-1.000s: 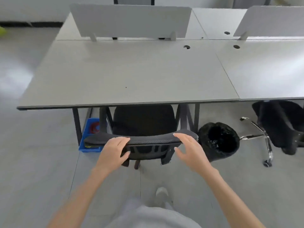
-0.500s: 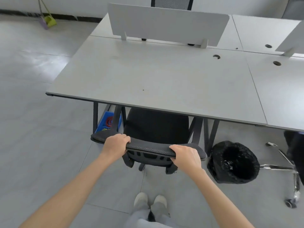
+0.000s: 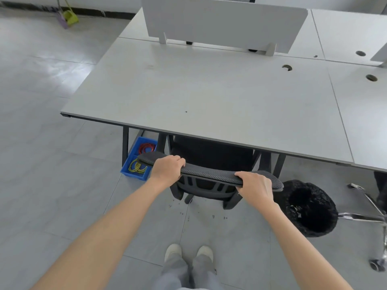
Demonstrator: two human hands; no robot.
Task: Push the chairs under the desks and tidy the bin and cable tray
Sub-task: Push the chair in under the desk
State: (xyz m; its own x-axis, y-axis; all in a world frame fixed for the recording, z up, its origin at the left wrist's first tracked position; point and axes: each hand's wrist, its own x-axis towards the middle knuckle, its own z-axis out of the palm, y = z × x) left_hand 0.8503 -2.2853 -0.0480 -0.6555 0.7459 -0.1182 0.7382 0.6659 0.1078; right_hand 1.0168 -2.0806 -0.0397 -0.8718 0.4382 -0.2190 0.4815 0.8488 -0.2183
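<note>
The grey tiled floor (image 3: 52, 185) carries a pale grey table (image 3: 209, 97) on dark legs, joined at its right edge to another table (image 3: 364, 114). A white divider panel (image 3: 222, 19) stands upright along the far edge. On the floor sit a blue tray (image 3: 134, 173) of coiled cables near the left leg, a black chair (image 3: 209, 151) partly under the table, and a black-lined bin (image 3: 307, 208) to the right.

Grey tiled floor (image 3: 52, 185), white divider panel (image 3: 219, 24)
</note>
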